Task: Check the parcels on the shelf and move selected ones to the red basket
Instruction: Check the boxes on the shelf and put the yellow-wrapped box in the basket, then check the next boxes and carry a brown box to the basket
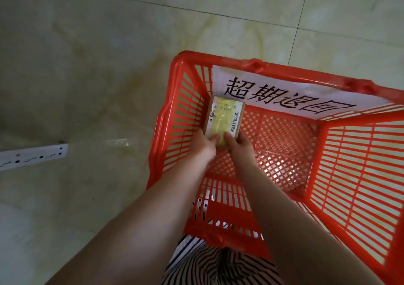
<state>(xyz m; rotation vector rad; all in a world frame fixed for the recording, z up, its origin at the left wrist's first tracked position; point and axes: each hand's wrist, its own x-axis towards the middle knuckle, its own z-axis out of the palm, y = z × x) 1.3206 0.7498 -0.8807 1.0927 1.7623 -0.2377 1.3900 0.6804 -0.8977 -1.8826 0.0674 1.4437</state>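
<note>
One pale marble-tiled floor (109,55) carries one red slatted plastic basket (354,162). One white paper sign with black characters (284,92) lies against the basket's wall beyond the fingers. One white perforated metal strip (32,157) lies on the floor, well left of the fingers. One small brown cardboard parcel with yellow tape and a barcode label (223,118) sits low in the basket's far left corner. Two bare forearms reach down into the basket side by side. The left hand (202,146) and right hand (239,141) each hold the parcel's near end, thumbs on top, fingers curled round its sides.
</note>
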